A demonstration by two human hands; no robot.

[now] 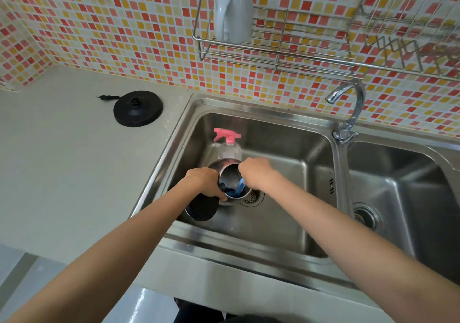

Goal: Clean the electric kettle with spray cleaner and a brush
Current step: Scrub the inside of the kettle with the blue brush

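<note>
- On the grey desk at left, the kettle's black power base sits with its plug lying loose, well apart from the sink.
- The left hand curls round the handle side of the electric kettle, holding it in the left basin of the sink. The dark lid hangs open toward the person.
- Just behind the kettle stands the spray cleaner, pink trigger uppermost.
- The right hand grips a blue brush, whose head is down inside the kettle.
- The steel body looks stiff, light when empty and probably slick once wet, so the handle appears the surest hold.
- The tap stands at right.
</note>
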